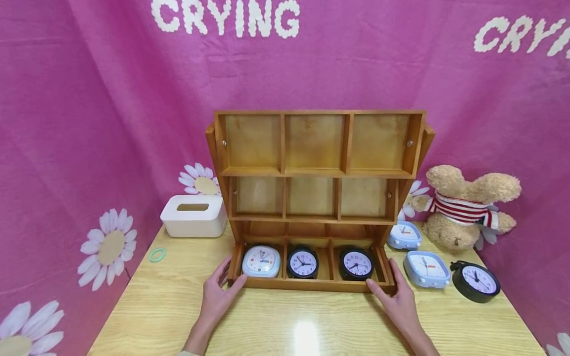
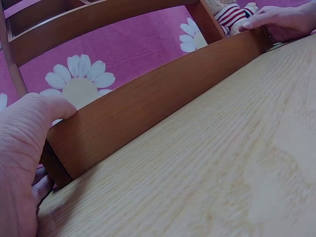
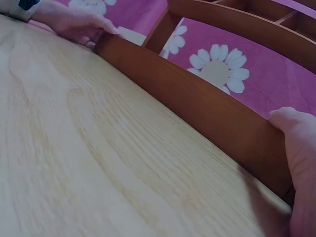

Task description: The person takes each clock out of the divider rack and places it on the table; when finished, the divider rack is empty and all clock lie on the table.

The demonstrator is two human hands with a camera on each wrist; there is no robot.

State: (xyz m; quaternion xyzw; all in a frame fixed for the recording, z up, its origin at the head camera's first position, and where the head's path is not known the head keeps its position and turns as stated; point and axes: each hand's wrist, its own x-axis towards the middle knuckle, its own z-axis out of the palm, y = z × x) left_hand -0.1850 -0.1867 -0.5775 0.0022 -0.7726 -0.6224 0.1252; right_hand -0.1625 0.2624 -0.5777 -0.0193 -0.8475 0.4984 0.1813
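Observation:
A brown wooden tiered shelf point(image 1: 315, 173) with three levels of compartments stands on the table in the head view. My left hand point(image 1: 218, 291) grips the front left corner of its lowest tier, thumb over the front board point(image 2: 148, 103) and fingers along the side. At the opposite front corner, my right hand point(image 1: 400, 300) holds on the same way; its thumb lies on the top edge in the right wrist view. In the bottom compartments sit a white and pale-blue alarm clock point(image 1: 261, 261), a black round clock point(image 1: 303, 263) in the middle and another black clock point(image 1: 356, 264) at right.
Right of the shelf are two blue clocks, one behind point(image 1: 404, 235) and one nearer point(image 1: 426, 269), plus a black clock point(image 1: 477, 282). A plush toy point(image 1: 458, 212) in a striped shirt sits behind them. Left are a white tissue box point(image 1: 193, 215) and a green ring point(image 1: 157, 255).

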